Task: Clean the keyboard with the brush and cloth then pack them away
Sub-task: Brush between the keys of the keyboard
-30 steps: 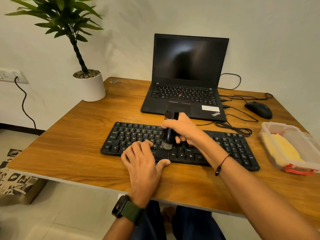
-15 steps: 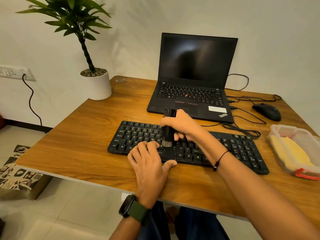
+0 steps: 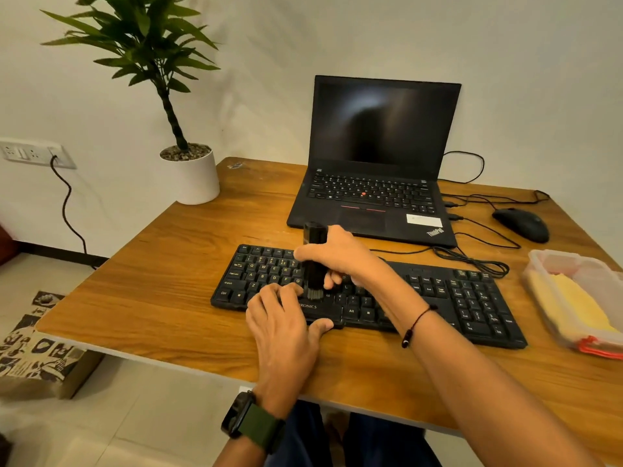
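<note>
Black bristles of the brush point(image 3: 314, 261) touch the keyboard point(image 3: 448, 298) on the wooden tabletop point(image 3: 161, 278); I see my right hand point(image 3: 340, 257) with its fingers curled round the upright handle. My left hand point(image 3: 285, 326) lies flat, fingers straight, just beside the bristles on the front keys. Well right of both hands, the yellow cloth point(image 3: 573, 303) lies in the clear container point(image 3: 539, 264).

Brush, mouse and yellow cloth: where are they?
brush point(image 3: 315, 235): head view, top of its black handle.
mouse point(image 3: 521, 224): head view, middle of its back.
yellow cloth point(image 3: 573, 299): head view, middle of its top.
</note>
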